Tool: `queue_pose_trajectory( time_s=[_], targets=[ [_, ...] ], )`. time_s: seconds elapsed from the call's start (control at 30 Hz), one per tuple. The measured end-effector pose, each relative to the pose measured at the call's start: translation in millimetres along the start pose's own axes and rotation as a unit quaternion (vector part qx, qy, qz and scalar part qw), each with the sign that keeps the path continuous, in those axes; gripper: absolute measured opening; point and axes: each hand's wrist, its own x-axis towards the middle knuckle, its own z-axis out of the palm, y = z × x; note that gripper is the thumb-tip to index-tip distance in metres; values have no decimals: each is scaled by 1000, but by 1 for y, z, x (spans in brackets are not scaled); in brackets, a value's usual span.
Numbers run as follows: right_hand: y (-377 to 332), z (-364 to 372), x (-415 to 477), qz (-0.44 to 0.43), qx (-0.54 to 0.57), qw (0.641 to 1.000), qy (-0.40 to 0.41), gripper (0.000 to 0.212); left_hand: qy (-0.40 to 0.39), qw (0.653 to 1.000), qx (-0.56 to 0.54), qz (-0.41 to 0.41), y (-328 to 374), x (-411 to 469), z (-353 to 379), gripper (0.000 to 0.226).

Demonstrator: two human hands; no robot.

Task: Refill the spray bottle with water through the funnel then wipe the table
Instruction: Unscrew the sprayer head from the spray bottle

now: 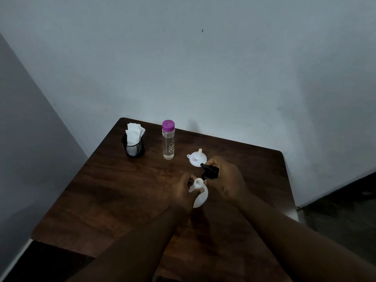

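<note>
My left hand (184,192) wraps its fingers round the white spray bottle (200,197), tilted over the counter (114,190). My right hand (225,180) grips the black sprayer head (210,171) in its fingers, just beside the bottle's open neck. The funnel (197,158) lies spout-up just behind.

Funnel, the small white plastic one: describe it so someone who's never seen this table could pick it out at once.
On the dark brown wooden table, look right of the clear water bottle with the purple cap, just beyond the right hand. The small white plastic funnel lies there mouth down, spout up. Only it is a flat white disc with a red-and-blue sticker.
</note>
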Motion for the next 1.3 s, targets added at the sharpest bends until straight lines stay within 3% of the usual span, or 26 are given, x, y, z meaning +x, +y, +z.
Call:
queue_pose_trajectory(
  time_s=[0.67, 1.0, 1.3],
  targets=[
    [-36, -99, -41, 13, 78, 995, 67, 45, -18, 1000, 13, -21, 14, -4, -7, 29],
    [-37, -122, -72, -8, 85, 992, 88, 45, -18, 999, 4, -46, 12, -4, -5, 31],
    [-32, -129, -77, 15, 119, 980, 156, 45, -30, 998, 16, -57, 14, -4, -8, 30]
  ],
)
